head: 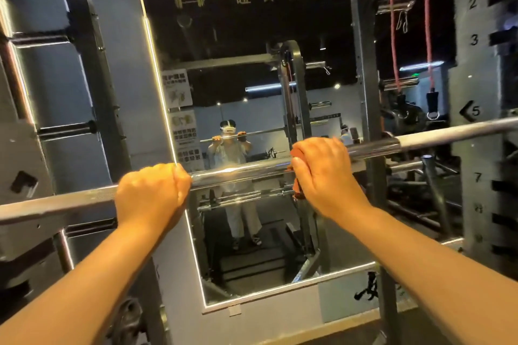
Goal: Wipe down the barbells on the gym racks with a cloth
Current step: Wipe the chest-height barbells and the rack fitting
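Head view: right hand [322, 173] curled over the top of the barbell [238, 173], fingers closed round an orange-red cloth [296, 153] and pressing it on the bar. Cloth caught between palm and steel, one edge showing at the thumb side, one end hanging just under the bar. Left hand [152, 196] further along to the left, closed as a fist round the bare bar. Between both hands, a shiny smooth part of the bar; left of the left hand, a duller and rougher part. Barbell slanted across the picture, from low left up to the right, passing beside a grey rack upright [473, 78] with printed numbers. Behind the bar, a wall mirror [252, 36] with a lit edge, reflecting a person with both hands on a bar. Up right, red bands [392, 36] hanging down.
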### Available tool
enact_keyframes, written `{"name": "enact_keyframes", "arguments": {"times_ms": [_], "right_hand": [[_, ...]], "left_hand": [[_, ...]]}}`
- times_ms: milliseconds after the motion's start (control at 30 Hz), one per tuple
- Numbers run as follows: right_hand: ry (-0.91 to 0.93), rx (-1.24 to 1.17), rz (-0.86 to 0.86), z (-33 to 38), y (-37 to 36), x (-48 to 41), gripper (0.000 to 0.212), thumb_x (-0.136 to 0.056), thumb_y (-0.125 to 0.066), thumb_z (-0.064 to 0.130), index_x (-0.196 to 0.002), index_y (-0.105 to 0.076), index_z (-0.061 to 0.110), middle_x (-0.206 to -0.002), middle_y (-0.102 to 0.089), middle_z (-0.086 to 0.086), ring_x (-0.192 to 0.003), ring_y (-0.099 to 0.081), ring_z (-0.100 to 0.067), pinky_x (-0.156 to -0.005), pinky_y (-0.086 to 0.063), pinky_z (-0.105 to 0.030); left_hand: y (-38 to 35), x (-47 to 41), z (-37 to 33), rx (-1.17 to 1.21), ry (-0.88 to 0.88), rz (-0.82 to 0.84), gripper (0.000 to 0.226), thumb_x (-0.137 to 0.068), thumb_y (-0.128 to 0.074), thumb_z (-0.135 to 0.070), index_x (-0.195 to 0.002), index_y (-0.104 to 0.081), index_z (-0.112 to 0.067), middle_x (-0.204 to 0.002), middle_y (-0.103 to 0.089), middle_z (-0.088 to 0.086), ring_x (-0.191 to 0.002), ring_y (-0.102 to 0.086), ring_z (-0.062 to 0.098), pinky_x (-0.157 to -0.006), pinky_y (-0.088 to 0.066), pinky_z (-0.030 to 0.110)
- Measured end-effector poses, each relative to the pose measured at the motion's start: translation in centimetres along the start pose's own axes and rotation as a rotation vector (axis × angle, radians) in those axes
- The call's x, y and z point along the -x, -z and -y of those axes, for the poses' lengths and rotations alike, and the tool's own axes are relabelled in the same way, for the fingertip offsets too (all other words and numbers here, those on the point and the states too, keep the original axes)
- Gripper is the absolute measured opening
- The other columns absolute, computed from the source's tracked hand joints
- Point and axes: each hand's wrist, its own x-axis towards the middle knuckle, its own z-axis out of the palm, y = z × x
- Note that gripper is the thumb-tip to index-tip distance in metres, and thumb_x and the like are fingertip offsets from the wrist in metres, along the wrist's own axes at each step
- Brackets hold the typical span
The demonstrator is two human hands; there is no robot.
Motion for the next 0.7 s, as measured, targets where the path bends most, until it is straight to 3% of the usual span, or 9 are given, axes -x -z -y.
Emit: {"name": "enact_keyframes", "arguments": {"times_ms": [67, 167, 233, 267, 400, 533, 600, 700], "right_hand": [[0.015, 0.055, 0.009, -2.2, 1.4, 0.0, 0.028, -0.105, -0.043, 0.043, -0.117, -0.061, 0.025, -0.111, -0.062, 0.01, -0.106, -0.054, -0.013, -0.105, -0.037, -0.038], [-0.306, 0.034, -0.216, -4.4, 2.7, 0.2, 0.035, -0.103, -0.036, 0.038, -0.094, -0.066, 0.023, -0.092, -0.064, 0.006, -0.099, -0.057, -0.017, -0.117, -0.027, -0.041], [-0.491, 0.053, -0.282, -2.9, 1.6, -0.3, 0.037, -0.104, -0.033, 0.033, -0.086, -0.062, 0.02, -0.089, -0.06, 0.003, -0.101, -0.055, -0.02, -0.121, -0.013, -0.027], [-0.5, 0.056, -0.263, -1.4, 0.8, -0.6, 0.037, -0.105, -0.032, 0.032, -0.086, -0.061, 0.018, -0.091, -0.059, 0.003, -0.101, -0.054, -0.021, -0.118, -0.01, -0.021], [-0.095, 0.055, 0.032, 6.4, -2.7, -0.9, 0.037, -0.103, -0.031, 0.04, -0.112, -0.061, 0.021, -0.111, -0.058, 0.004, -0.112, -0.049, -0.02, -0.119, -0.025, -0.044], [0.154, 0.087, 0.213, 8.2, -2.7, -2.4, 0.043, -0.105, -0.035, 0.046, -0.136, -0.054, 0.022, -0.131, -0.059, 0.001, -0.122, -0.052, -0.022, -0.109, -0.036, -0.041], [0.172, 0.113, 0.231, 5.5, -1.4, -2.6, 0.04, -0.106, -0.033, 0.049, -0.132, -0.056, 0.028, -0.125, -0.062, 0.006, -0.114, -0.056, -0.018, -0.096, -0.042, -0.036], [-0.033, 0.176, 0.068, 1.7, 0.0, -1.6, 0.043, -0.107, -0.024, 0.044, -0.112, -0.063, 0.029, -0.103, -0.065, 0.006, -0.095, -0.058, -0.018, -0.084, -0.043, -0.037]], "left_hand": [[-0.2, 0.0, 0.0, -0.009, -0.001, 0.002, 0.044, -0.101, -0.032, -0.028, -0.063, -0.049, -0.011, -0.054, -0.036, 0.003, -0.044, -0.03, 0.019, -0.051, -0.023, 0.024], [-0.4, -0.1, 0.0, 0.018, 0.029, 0.01, 0.043, -0.1, -0.037, -0.028, -0.065, -0.053, -0.009, -0.057, -0.034, 0.003, -0.046, -0.032, 0.02, -0.049, -0.031, 0.026], [-0.3, 0.0, -0.2, 0.068, 0.059, -0.003, 0.042, -0.098, -0.041, -0.027, -0.064, -0.055, -0.008, -0.055, -0.039, 0.005, -0.043, -0.038, 0.021, -0.047, -0.042, 0.029], [-0.2, 0.0, -0.3, 0.077, 0.061, -0.01, 0.041, -0.097, -0.042, -0.026, -0.063, -0.055, -0.008, -0.053, -0.041, 0.006, -0.042, -0.04, 0.022, -0.047, -0.045, 0.031], [0.2, -0.2, -0.4, 0.084, 0.049, -0.006, 0.04, -0.097, -0.043, -0.025, -0.062, -0.053, -0.009, -0.055, -0.034, 0.001, -0.043, -0.034, 0.02, -0.046, -0.04, 0.028], [0.1, 0.0, -0.1, 0.072, 0.023, 0.027, 0.041, -0.098, -0.044, -0.029, -0.065, -0.057, -0.009, -0.054, -0.042, 0.003, -0.042, -0.04, 0.022, -0.047, -0.043, 0.028], [-0.1, 0.1, 0.2, 0.075, 0.024, 0.04, 0.042, -0.102, -0.047, -0.029, -0.066, -0.058, -0.011, -0.055, -0.046, 0.003, -0.044, -0.042, 0.02, -0.049, -0.039, 0.027], [-0.1, -0.1, 0.0, 0.099, 0.057, 0.024, 0.046, -0.104, -0.04, -0.032, -0.066, -0.058, -0.013, -0.056, -0.042, 0.0, -0.045, -0.039, 0.019, -0.049, -0.037, 0.027]]}}
